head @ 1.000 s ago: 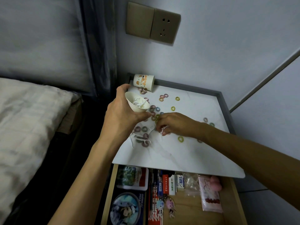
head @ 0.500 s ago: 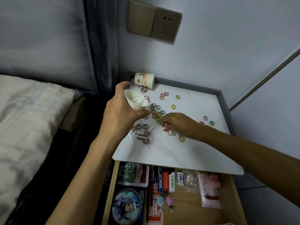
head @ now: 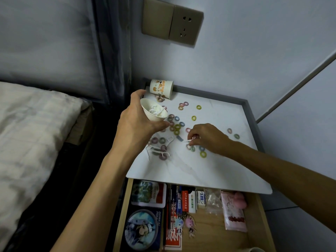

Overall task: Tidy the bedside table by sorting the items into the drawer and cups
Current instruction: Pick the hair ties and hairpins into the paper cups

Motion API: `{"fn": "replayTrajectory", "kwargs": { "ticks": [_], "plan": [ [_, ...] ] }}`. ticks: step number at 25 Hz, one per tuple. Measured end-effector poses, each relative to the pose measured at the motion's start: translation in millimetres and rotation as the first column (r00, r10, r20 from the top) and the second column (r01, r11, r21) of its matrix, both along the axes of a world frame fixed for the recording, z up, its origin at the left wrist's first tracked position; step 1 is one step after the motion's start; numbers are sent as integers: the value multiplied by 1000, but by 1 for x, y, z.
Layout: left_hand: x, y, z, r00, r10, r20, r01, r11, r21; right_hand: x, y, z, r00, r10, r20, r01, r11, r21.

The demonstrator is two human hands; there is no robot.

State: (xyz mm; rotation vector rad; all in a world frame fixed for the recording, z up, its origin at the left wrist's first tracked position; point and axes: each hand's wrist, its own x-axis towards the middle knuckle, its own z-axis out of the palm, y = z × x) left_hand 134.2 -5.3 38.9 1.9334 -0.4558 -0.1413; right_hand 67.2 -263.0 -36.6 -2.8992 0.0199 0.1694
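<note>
My left hand (head: 135,122) grips a plain white paper cup (head: 152,115) tilted above the white bedside tabletop (head: 214,166); white floss picks lie inside it. My right hand (head: 205,137) is low over the middle of the tabletop and pinches a white floss pick (head: 188,141) among several coloured hair rings (head: 176,127). More floss picks (head: 160,152) lie at the front left of the top. A printed paper cup (head: 161,87) lies on its side at the back left corner. Below, the wooden drawer (head: 254,239) is pulled open.
The drawer holds a round-picture box (head: 142,229), a card pack (head: 148,194), pens and small boxes (head: 183,199), keychains (head: 183,222) and a pink packet (head: 234,213). A bed (head: 27,135) lies to the left. A grey raised edge (head: 251,115) rims the tabletop; a wall socket (head: 185,28) is above.
My right hand has shifted slightly right and nearer over the rings, pinching a floss pick. The left hand holds the cup in about the same place.
</note>
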Motion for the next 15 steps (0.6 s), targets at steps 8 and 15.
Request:
{"fn": "replayTrajectory", "kwargs": {
  "ticks": [8,15],
  "plan": [
    [-4,-5,-1,1000,-9,-2,10,999,34,-19,3,-20,965,255,56,-225,923,-312],
    [-3,-7,-4,1000,-8,-10,9,999,36,8,-8,30,994,107,16,-100,966,-236]
  ]
}}
